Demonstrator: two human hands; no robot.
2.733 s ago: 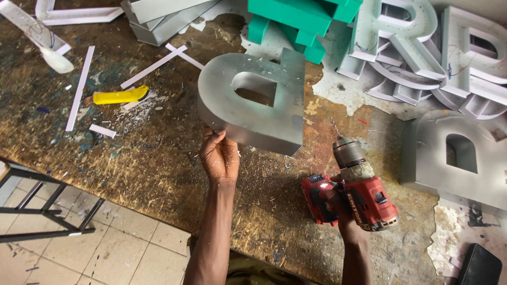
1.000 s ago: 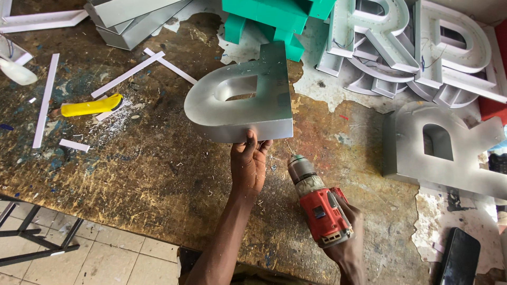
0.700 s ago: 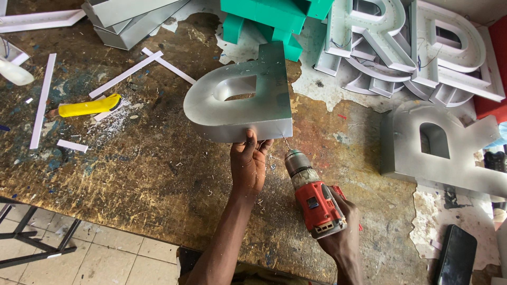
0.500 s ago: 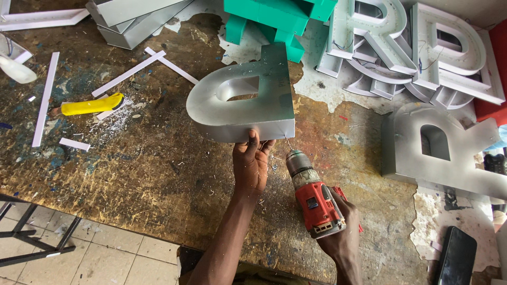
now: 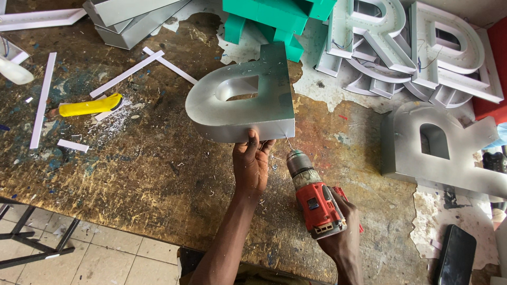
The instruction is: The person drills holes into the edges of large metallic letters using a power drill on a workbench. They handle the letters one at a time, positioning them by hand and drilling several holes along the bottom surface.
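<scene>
A silver metal sign letter (image 5: 240, 95) with a hollow counter lies tilted on the worn wooden table (image 5: 137, 179). My left hand (image 5: 252, 163) presses against its near side wall, thumb up on the edge. My right hand (image 5: 340, 240) grips a red cordless drill (image 5: 314, 196) just right of the left hand. The drill's thin bit points up at the letter's near right corner, about touching it.
More silver and white sign letters (image 5: 422, 47) and a green one (image 5: 274, 16) crowd the far and right side. A yellow utility knife (image 5: 90, 105) and white plastic strips (image 5: 127, 71) lie at left. A dark phone (image 5: 454, 256) rests at the near right. Tiled floor shows below the table edge.
My left hand moved from the table up to the letter's side. The drill was raised off the table and its bit brought to the letter's corner.
</scene>
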